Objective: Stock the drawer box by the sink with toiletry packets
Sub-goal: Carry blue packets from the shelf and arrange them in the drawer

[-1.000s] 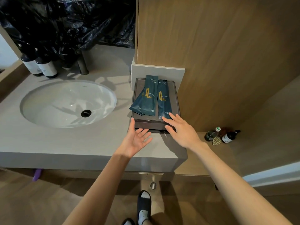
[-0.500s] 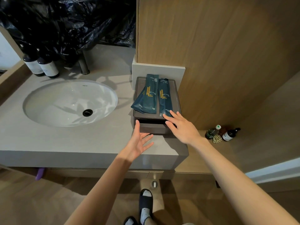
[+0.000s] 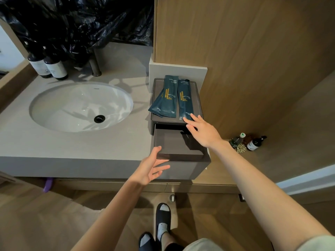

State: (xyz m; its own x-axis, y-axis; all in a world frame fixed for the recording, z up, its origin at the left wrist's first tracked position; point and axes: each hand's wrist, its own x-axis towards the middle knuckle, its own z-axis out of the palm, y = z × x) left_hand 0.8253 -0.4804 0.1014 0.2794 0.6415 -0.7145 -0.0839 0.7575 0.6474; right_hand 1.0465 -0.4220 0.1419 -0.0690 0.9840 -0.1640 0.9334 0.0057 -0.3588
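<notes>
A dark brown drawer box [image 3: 157, 91] stands on the counter right of the sink. Its drawer [image 3: 174, 144] is pulled out toward me and looks empty inside. Three dark teal toiletry packets [image 3: 169, 96] with gold lettering lie on the box's top, two overlapping on the left and one [image 3: 184, 100] on the right. My right hand [image 3: 203, 131] reaches over the drawer with straight fingers, its fingertips touching the near end of the right packet. My left hand [image 3: 150, 169] is open at the drawer's front left corner, thumb against the front edge.
A white oval sink [image 3: 81, 105] is set into the grey counter [image 3: 54, 145], with a dark faucet [image 3: 95, 66] and two dark bottles [image 3: 49, 67] behind it. Black plastic [image 3: 76, 20] covers the wall above. A wooden panel [image 3: 244, 51] rises right of the box. Small bottles [image 3: 253, 142] stand on a lower ledge.
The drawer has slid out from the box toward me, from shut to wide. My left hand drew back with its front. My right hand stays at the right packet's near end.
</notes>
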